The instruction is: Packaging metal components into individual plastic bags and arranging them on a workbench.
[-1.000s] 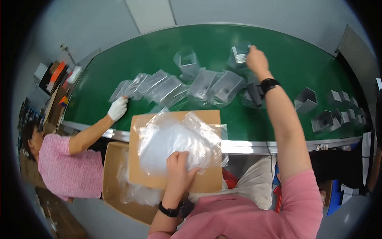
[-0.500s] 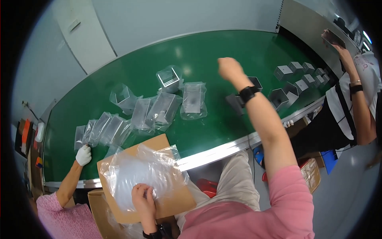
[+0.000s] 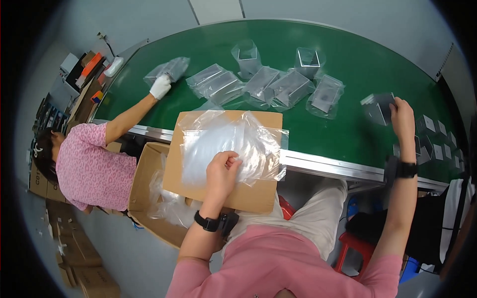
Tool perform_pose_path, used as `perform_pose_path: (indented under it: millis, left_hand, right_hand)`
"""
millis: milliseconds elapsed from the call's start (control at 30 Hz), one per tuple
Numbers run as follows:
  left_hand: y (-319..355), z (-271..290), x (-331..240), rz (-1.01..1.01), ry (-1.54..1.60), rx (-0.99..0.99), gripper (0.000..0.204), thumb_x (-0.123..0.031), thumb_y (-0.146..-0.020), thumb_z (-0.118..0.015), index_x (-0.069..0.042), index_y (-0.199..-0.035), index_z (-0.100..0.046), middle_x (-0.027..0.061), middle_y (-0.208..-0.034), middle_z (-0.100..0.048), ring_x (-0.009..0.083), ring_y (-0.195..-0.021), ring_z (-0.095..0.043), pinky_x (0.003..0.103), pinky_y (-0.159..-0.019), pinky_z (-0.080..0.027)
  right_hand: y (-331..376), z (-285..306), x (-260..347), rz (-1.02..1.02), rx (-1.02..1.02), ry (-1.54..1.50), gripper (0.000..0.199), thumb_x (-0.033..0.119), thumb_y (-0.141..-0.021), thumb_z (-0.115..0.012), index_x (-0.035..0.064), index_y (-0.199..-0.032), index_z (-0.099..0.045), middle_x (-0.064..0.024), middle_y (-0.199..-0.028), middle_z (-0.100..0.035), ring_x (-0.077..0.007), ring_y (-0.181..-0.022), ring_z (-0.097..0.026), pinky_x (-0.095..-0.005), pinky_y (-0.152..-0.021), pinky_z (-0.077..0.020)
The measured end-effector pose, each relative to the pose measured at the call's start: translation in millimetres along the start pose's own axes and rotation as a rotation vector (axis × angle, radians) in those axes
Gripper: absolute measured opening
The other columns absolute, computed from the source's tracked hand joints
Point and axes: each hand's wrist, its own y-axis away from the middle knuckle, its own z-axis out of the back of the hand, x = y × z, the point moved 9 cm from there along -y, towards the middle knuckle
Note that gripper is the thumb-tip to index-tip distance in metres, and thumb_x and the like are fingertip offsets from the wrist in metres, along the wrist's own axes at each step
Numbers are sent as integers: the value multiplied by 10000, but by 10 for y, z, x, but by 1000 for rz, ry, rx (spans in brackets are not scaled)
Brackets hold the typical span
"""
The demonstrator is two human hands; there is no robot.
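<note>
Shifted rightward since half a second earlier: right hand [image 3: 403,116], now gripping one grey square housing [image 3: 384,106], blurred, over the green tabletop [image 3: 360,62], near unbagged housings [image 3: 427,124]. Left hand [image 3: 222,174]: fingers curled over clear plastic bags [image 3: 203,159], stacked on cardboard [image 3: 248,201]; whether gripping, cannot tell. Bagged housings [image 3: 293,88]: beyond the cardboard.

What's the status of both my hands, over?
Right hand gripping gray box-shaped part; left hand at clear plastic bags. Bagged parts on green table. Co-worker's gloved hand off left, clear of both.
</note>
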Motion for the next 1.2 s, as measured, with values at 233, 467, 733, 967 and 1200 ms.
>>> perform_pose_path:
  millis: [233,467,733,967,1200]
  left_hand:
    - [29,-105,112,43,153,34,88,-57,-802,-695,20,-841,-675,111,-780,-640,180,-673,-588,288,-648,-490]
    - [15,-225,67,107,101,133,135,-90,-807,-699,17,-884,-674,80,-793,-653,130,-690,-567,263,-667,-483]
    - [23,-392,156,190,273,215,62,-50,-832,-644,11,-842,-645,68,-751,-640,109,-626,-599,248,-596,-475]
    - [1,-389,307,242,492,109,68,-44,-837,-625,-14,-897,-634,27,-752,-641,89,-635,-599,232,-579,-460]
    - [-26,-349,95,155,266,103,88,-71,-832,-647,0,-882,-654,3,-687,-611,71,-608,-550,225,-570,-446]
  right_hand:
    - [920,-365,1468,-85,97,-1236,123,92,-869,-637,-20,-920,-632,-39,-817,-630,-91,-734,-571,-252,-654,-463]
    - [1311,-511,2295,-2,64,-1188,104,58,-825,-643,-22,-890,-632,-99,-760,-580,-195,-649,-549,-290,-609,-439]
    - [1343,-649,2312,28,36,-1178,113,42,-831,-639,-19,-926,-624,-124,-787,-593,-234,-674,-583,-314,-617,-454]
    - [1422,-627,2352,194,-20,-944,113,24,-813,-641,-3,-922,-627,-144,-808,-599,-307,-752,-591,-362,-662,-469]
    - [1462,-665,2142,26,4,-1018,115,28,-820,-637,-10,-928,-629,-135,-821,-610,-287,-762,-606,-352,-673,-476]
